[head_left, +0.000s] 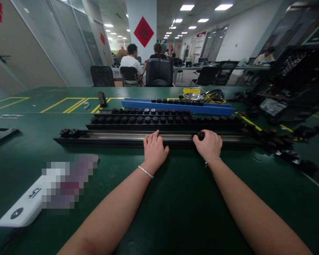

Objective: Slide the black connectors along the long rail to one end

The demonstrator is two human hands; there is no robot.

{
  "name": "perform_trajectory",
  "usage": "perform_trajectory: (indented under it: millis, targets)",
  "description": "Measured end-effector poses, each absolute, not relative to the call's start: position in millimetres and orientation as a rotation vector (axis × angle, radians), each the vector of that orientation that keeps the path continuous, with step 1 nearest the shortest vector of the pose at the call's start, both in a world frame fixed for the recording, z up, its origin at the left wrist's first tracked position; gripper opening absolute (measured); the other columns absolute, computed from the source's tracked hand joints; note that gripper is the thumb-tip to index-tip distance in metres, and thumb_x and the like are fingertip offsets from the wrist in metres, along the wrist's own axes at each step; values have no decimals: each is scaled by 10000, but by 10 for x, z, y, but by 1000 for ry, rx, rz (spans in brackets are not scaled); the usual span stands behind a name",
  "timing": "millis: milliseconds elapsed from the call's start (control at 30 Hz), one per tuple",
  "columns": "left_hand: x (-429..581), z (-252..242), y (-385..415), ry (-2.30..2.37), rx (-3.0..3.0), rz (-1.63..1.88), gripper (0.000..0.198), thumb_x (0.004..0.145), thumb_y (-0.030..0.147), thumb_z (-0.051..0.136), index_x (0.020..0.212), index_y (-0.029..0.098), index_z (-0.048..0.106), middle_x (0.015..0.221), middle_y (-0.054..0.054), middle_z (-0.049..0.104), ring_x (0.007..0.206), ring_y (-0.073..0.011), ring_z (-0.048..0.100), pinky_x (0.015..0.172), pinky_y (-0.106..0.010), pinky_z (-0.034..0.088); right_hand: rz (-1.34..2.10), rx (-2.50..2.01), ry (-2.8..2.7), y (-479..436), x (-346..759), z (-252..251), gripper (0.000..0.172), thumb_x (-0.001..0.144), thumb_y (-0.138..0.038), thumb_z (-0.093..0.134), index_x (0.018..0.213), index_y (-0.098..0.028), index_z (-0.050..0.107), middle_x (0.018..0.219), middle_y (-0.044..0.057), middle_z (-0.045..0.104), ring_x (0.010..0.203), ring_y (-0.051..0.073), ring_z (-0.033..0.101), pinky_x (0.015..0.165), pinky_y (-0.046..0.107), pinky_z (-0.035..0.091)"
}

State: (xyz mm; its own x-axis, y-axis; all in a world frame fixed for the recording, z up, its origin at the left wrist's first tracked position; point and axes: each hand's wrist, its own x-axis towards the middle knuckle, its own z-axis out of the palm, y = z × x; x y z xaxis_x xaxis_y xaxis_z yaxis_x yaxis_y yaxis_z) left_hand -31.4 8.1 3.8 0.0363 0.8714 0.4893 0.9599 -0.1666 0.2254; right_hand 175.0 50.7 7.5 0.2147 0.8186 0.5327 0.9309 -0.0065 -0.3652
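A long black channel rail [117,137] with a shiny metal strip inside lies crosswise in front of me. My left hand [155,150] rests over its near edge, fingers stretched across the channel and thumb apart. Farther right, my right hand [210,143] is closed, thumb and fingers around a small black round part [201,135] at the rail. Its lower side is hidden. Similar black round parts [69,132] sit at the rail's left end. Just behind lies another black rail [127,126], lined with a row of such parts.
A blue rail [143,105] holding more black parts lies farther back, near a metal bowl [193,96]. A white device [21,209] lies front left, beside a pixelated area. Loose black parts [276,143] and a dark rack [289,81] are at the right. People sit beyond the table.
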Motion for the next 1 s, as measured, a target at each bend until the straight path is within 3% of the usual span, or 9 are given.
perform_trajectory:
  millis: [1000]
  targets:
    - [-323,10,90,-1890,-2114,-773,262,785,347,543,996,197,583,1384,-101,471,1252,-281,408,1079,-468,249,-158,-1849,-1579,507,1824,45,383,780,-391,423,1026,-157,600,1071,123,629,1076,255,491,1045,486,204]
